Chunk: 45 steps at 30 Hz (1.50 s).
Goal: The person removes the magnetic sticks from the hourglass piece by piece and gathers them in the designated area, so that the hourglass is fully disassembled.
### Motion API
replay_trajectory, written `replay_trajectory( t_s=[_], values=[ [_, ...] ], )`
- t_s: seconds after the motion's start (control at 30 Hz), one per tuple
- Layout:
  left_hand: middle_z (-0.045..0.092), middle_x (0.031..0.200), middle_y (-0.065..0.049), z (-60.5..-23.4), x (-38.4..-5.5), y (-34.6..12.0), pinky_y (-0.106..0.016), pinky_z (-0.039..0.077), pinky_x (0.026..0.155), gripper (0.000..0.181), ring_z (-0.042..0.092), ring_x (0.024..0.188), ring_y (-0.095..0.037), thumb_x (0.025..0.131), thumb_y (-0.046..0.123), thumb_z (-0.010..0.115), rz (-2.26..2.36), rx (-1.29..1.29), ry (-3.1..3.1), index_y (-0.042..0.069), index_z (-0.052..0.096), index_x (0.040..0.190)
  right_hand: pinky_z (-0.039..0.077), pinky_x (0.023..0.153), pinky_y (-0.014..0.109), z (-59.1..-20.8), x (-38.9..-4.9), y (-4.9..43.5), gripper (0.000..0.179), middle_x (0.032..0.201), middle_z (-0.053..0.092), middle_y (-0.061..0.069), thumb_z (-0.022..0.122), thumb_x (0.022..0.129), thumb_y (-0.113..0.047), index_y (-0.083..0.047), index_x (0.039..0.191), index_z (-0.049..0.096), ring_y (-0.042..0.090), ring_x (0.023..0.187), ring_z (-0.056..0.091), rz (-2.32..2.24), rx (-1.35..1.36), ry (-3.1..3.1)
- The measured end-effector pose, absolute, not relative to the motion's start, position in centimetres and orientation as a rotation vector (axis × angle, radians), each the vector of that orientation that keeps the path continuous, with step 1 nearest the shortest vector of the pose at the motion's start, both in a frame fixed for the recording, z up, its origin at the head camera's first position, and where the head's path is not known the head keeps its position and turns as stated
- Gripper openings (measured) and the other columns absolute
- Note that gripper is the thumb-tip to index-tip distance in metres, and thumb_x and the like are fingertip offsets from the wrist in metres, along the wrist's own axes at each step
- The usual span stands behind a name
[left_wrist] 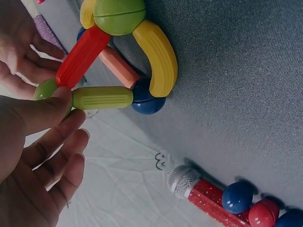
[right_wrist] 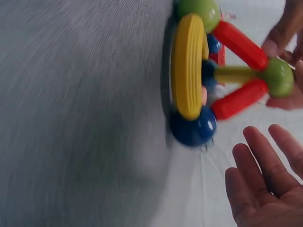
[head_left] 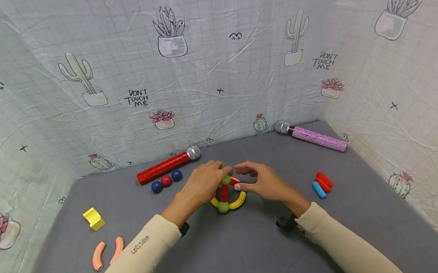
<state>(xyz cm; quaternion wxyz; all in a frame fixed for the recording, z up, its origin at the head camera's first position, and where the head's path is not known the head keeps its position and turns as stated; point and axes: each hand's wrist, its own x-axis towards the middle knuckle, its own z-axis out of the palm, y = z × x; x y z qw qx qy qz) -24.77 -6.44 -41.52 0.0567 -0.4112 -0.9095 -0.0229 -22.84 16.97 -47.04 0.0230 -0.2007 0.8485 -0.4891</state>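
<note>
A small frame of toy balls and rods stands on the grey cloth. Yellow curved rods [head_left: 239, 201] and balls form its base, with a blue ball [right_wrist: 194, 126] and a lower green ball [head_left: 223, 207] among them. Two red rods [right_wrist: 240, 98] and a light green rod [left_wrist: 103, 97] slope up to a top green ball [right_wrist: 278, 77]. My left hand [head_left: 207, 183] pinches this top ball between thumb and fingers. Beside the frame's right side, my right hand [head_left: 267, 183] holds nothing, its fingers spread and loosely bent. The head view does not settle whether its thumb touches a rod.
Behind lie a red microphone [head_left: 164, 167] and a pink one [head_left: 319, 139]. Blue and red balls [head_left: 166, 180] line up at back left. A yellow block [head_left: 94, 219] and pink curved rods [head_left: 98, 256] lie left; short red and blue rods [head_left: 319, 189] lie right.
</note>
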Motion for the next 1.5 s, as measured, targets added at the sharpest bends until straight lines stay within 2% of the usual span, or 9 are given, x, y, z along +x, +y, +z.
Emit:
replay_trajectory(
  t_s=[0.17, 0.3, 0.47, 0.6, 0.7, 0.93, 1.17, 1.5],
  values=[
    [0.072, 0.114, -0.012, -41.7, -24.7, -6.6, -0.044, 0.061, 0.089, 0.047, 0.067, 0.102, -0.028, 0.093, 0.009, 0.082, -0.029, -1.24, -2.733, 0.014, 0.069, 0.137, 0.051, 0.11, 0.055, -48.0, -23.9, 14.9, 0.053, 0.137, 0.071, 0.01, 0.083, 0.094, -0.023, -0.01, 0.141, 0.064, 0.034, 0.128, 0.067, -1.593, -0.656, 2.503],
    [0.072, 0.113, -0.011, -41.9, -24.8, -6.7, -0.044, 0.061, 0.087, 0.043, 0.067, 0.101, -0.028, 0.094, 0.01, 0.081, -0.026, -1.236, -2.714, 0.013, 0.07, 0.135, 0.057, 0.095, 0.042, -48.5, -24.4, 13.9, 0.048, 0.124, 0.074, 0.009, 0.083, 0.095, -0.023, -0.009, 0.137, 0.065, 0.027, 0.111, 0.069, -1.609, -0.661, 2.456],
    [0.071, 0.109, -0.009, -41.9, -24.8, -6.7, -0.042, 0.061, 0.082, 0.042, 0.066, 0.098, -0.026, 0.094, 0.011, 0.081, -0.037, -1.236, -2.72, 0.015, 0.071, 0.134, 0.054, 0.082, 0.03, -48.7, -24.7, 13.4, 0.044, 0.109, 0.073, 0.008, 0.083, 0.095, -0.022, -0.012, 0.135, 0.067, 0.025, 0.098, 0.067, -1.629, -0.65, 2.43],
    [0.07, 0.106, -0.008, -41.9, -24.8, -6.7, -0.041, 0.061, 0.081, 0.041, 0.065, 0.095, -0.025, 0.092, 0.01, 0.084, -0.039, -1.246, -2.703, 0.016, 0.072, 0.13, 0.056, 0.086, 0.029, -48.7, -24.9, 13.2, 0.045, 0.116, 0.075, 0.009, 0.081, 0.096, -0.018, -0.01, 0.138, 0.066, 0.022, 0.101, 0.069, -1.642, -0.696, 2.372],
    [0.071, 0.106, -0.008, -42.0, -24.8, -6.7, -0.041, 0.061, 0.082, 0.044, 0.066, 0.095, -0.025, 0.089, 0.01, 0.086, -0.045, -1.252, -2.672, 0.016, 0.072, 0.129, 0.057, 0.088, 0.029, -48.8, -25.1, 13.1, 0.04, 0.12, 0.075, 0.012, 0.079, 0.097, -0.014, -0.007, 0.135, 0.068, 0.018, 0.101, 0.07, -1.664, -0.716, 2.327],
    [0.07, 0.104, -0.007, -42.3, -24.8, -7.1, -0.039, 0.061, 0.079, 0.042, 0.065, 0.091, -0.024, 0.086, 0.018, 0.09, -0.037, -1.258, -2.622, 0.016, 0.069, 0.122, 0.058, 0.088, 0.028, -49.1, -25.4, 13.0, 0.034, 0.119, 0.076, 0.016, 0.081, 0.094, -0.009, -0.003, 0.126, 0.073, 0.015, 0.1, 0.07, -1.698, -0.706, 2.302],
    [0.068, 0.102, -0.006, -42.9, -24.8, -7.3, -0.036, 0.06, 0.074, 0.037, 0.063, 0.086, -0.021, 0.091, 0.021, 0.086, -0.019, -1.239, -2.593, 0.016, 0.066, 0.122, 0.058, 0.088, 0.027, -49.3, -25.5, 12.9, 0.035, 0.118, 0.077, 0.017, 0.083, 0.092, -0.008, -0.003, 0.126, 0.074, 0.017, 0.102, 0.072, -1.715, -0.658, 2.29],
    [0.068, 0.1, -0.005, -43.6, -24.7, -7.5, -0.036, 0.057, 0.073, 0.044, 0.063, 0.085, -0.021, 0.087, 0.027, 0.09, -0.028, -1.221, -2.536, 0.017, 0.064, 0.12, 0.06, 0.088, 0.029, -49.7, -25.7, 12.9, 0.037, 0.118, 0.079, 0.016, 0.083, 0.091, -0.006, -0.003, 0.127, 0.074, 0.016, 0.102, 0.075, -1.756, -0.656, 2.257]
  ],
)
